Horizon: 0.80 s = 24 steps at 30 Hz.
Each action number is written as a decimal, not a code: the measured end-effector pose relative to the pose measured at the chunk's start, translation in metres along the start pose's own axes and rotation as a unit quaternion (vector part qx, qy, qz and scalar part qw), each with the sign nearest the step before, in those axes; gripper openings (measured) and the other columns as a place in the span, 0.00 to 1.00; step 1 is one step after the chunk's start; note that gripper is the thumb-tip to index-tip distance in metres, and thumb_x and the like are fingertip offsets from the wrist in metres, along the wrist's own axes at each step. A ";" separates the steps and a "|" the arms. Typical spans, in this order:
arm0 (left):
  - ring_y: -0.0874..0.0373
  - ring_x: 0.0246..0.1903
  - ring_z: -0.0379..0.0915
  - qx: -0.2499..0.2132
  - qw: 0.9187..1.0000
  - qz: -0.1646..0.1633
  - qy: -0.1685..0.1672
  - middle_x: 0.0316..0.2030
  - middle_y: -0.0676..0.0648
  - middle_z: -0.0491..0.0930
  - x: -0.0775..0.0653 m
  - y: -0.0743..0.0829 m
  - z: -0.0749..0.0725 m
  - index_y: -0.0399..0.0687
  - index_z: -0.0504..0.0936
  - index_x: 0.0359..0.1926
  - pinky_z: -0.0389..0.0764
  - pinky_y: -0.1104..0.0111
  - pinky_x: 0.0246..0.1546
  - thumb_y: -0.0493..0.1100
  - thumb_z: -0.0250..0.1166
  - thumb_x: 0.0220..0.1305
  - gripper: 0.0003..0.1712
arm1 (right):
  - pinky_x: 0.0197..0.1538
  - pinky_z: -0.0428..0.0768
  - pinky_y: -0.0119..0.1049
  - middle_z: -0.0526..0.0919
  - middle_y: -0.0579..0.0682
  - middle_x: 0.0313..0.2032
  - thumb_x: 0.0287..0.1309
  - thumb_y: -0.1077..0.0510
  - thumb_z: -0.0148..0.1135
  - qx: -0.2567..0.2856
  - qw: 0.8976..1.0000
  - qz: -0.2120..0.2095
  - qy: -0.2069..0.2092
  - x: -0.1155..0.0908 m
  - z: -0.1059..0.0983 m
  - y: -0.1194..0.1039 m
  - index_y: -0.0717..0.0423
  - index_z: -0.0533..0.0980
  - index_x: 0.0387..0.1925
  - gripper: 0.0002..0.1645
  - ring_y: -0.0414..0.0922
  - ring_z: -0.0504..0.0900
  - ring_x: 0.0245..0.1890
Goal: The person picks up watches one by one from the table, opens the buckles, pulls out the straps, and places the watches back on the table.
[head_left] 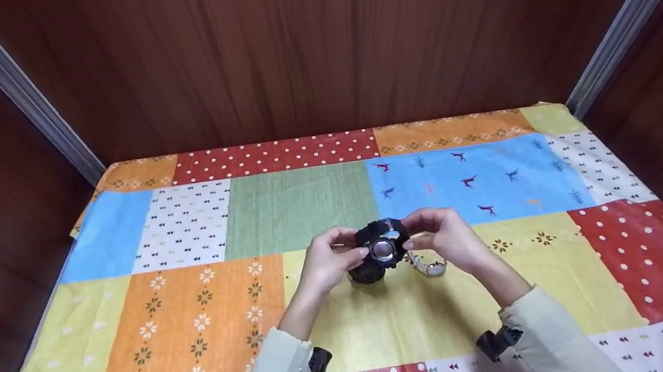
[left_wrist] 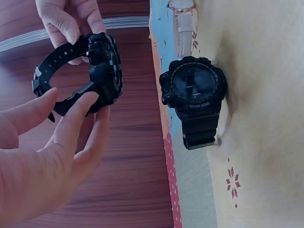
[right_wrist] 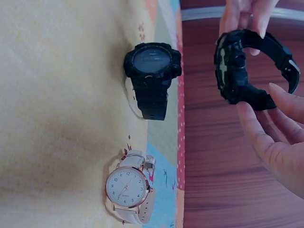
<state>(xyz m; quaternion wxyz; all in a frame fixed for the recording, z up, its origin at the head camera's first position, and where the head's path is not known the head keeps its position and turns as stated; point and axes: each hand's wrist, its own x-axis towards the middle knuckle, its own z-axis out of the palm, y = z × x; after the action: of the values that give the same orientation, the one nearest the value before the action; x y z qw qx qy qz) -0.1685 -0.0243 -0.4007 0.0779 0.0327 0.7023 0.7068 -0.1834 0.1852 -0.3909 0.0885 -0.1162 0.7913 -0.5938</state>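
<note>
Both hands hold a black sports watch (head_left: pixel 383 251) up off the cloth, its strap forming a loop. My left hand (head_left: pixel 327 262) pinches one side of it between thumb and fingers, and my right hand (head_left: pixel 449 239) grips the opposite side. In the right wrist view, the held watch (right_wrist: pixel 231 66) appears edge-on with its buckle at the far end of the loop. A second black sports watch (left_wrist: pixel 194 85) lies below on the cloth, dial showing. Beside it is a white-strapped watch (right_wrist: pixel 127 186) with a round white dial and rose-gold rim, partly behind the right hand in the head view.
A patchwork cloth (head_left: pixel 209 330) of orange, yellow, blue, green and red squares covers the table. Dark wood-grain panels (head_left: pixel 313 47) enclose the back and both sides. Small black devices (head_left: pixel 320 360) are strapped at the wrists, over pale sleeves.
</note>
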 end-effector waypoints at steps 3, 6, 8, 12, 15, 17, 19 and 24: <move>0.52 0.35 0.77 0.022 0.999 0.026 0.003 0.36 0.39 0.77 -0.002 -0.001 0.001 0.27 0.76 0.42 0.79 0.67 0.35 0.26 0.65 0.48 0.16 | 0.44 0.78 0.36 0.79 0.65 0.40 0.43 0.75 0.64 -0.001 1.000 -0.004 0.001 -0.002 0.000 -0.001 0.73 0.74 0.41 0.18 0.55 0.80 0.42; 0.49 0.36 0.78 0.045 0.998 0.047 0.009 0.36 0.39 0.78 -0.004 -0.001 0.001 0.28 0.77 0.41 0.79 0.66 0.36 0.26 0.66 0.47 0.16 | 0.43 0.78 0.35 0.79 0.66 0.41 0.43 0.75 0.64 -0.005 1.000 -0.009 -0.009 -0.002 -0.001 0.000 0.74 0.74 0.41 0.18 0.56 0.79 0.42; 0.48 0.36 0.78 0.064 0.996 0.058 0.013 0.36 0.39 0.78 -0.005 -0.001 0.000 0.29 0.78 0.40 0.79 0.66 0.36 0.26 0.66 0.46 0.16 | 0.43 0.78 0.35 0.79 0.64 0.40 0.43 0.74 0.64 -0.011 1.000 -0.013 -0.019 -0.002 -0.002 0.000 0.73 0.74 0.42 0.19 0.56 0.79 0.43; 0.48 0.37 0.77 0.099 0.992 0.070 0.018 0.37 0.39 0.79 -0.005 -0.001 0.000 0.32 0.79 0.40 0.78 0.65 0.36 0.27 0.67 0.46 0.15 | 0.43 0.78 0.34 0.80 0.61 0.40 0.44 0.70 0.66 -0.026 0.999 -0.021 -0.035 -0.003 -0.003 -0.004 0.71 0.74 0.45 0.22 0.55 0.78 0.43; 0.49 0.37 0.77 0.120 0.990 0.075 0.018 0.36 0.40 0.79 -0.006 0.000 0.002 0.33 0.79 0.39 0.78 0.65 0.37 0.27 0.67 0.46 0.15 | 0.43 0.77 0.33 0.80 0.61 0.40 0.45 0.68 0.67 -0.043 0.998 -0.027 -0.040 -0.003 -0.004 -0.008 0.71 0.75 0.46 0.23 0.54 0.78 0.42; 0.49 0.38 0.77 0.132 0.988 0.079 0.015 0.36 0.41 0.80 -0.007 0.001 0.003 0.34 0.79 0.39 0.77 0.64 0.39 0.27 0.67 0.47 0.15 | 0.43 0.78 0.33 0.80 0.62 0.40 0.45 0.68 0.67 -0.051 0.997 -0.030 -0.042 -0.003 -0.004 -0.010 0.71 0.75 0.45 0.22 0.55 0.78 0.42; 0.49 0.39 0.77 0.147 0.986 0.082 0.014 0.36 0.42 0.80 -0.007 0.002 0.004 0.34 0.79 0.39 0.76 0.62 0.41 0.27 0.67 0.47 0.14 | 0.42 0.78 0.33 0.80 0.62 0.40 0.46 0.68 0.66 -0.060 0.997 -0.035 -0.043 -0.003 -0.004 -0.012 0.71 0.76 0.44 0.21 0.55 0.78 0.41; 0.49 0.41 0.76 0.161 0.983 0.090 0.004 0.37 0.42 0.81 -0.008 0.004 0.004 0.35 0.79 0.39 0.71 0.57 0.46 0.29 0.67 0.48 0.14 | 0.41 0.78 0.32 0.81 0.61 0.39 0.45 0.68 0.67 -0.070 0.996 -0.044 -0.041 -0.003 -0.002 -0.011 0.70 0.77 0.42 0.18 0.53 0.79 0.39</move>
<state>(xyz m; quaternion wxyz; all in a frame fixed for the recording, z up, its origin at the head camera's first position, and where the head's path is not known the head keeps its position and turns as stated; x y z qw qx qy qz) -0.1603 -0.0214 -0.3959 0.0053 0.1053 0.8016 0.5885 -0.1804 0.1853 -0.3795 0.0863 -0.1807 0.8207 -0.5351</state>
